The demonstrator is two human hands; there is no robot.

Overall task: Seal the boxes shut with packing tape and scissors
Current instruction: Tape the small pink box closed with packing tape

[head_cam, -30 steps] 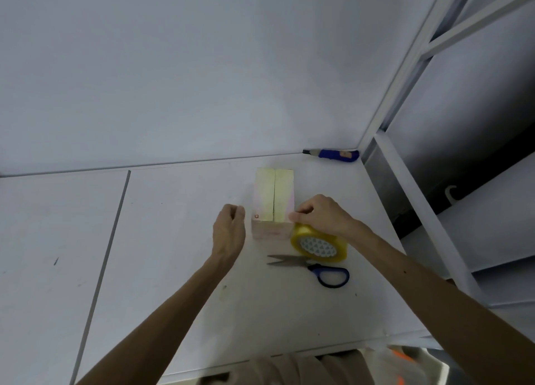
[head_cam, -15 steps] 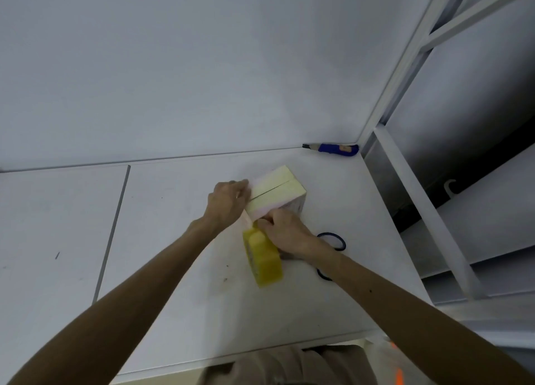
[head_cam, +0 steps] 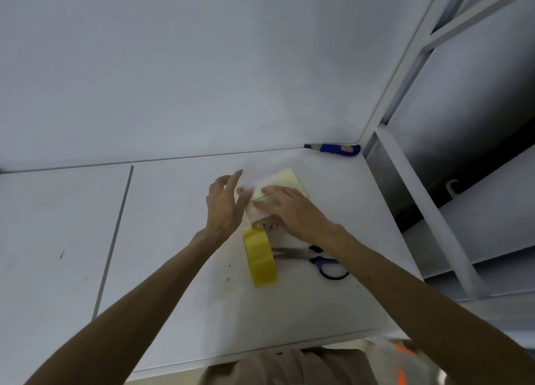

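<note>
My right hand (head_cam: pixel 289 209) lies flat, fingers straight, on the box (head_cam: pixel 286 179) toward the tabletop's far right corner. My left hand (head_cam: pixel 225 208), fingers loose, rests against its side. I'd rub firmly along the seam before taking the scissors (head_cam: pixel 317 258) beside the tape roll (head_cam: pixel 260 258).

Bare forearms (head_cam: pixel 162 292); seemingly beige trousers (head_cam: pixel 289 367).

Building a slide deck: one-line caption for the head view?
Right hand lies flat on the box, left hand at its side; tape roll and scissors nearby.
</note>
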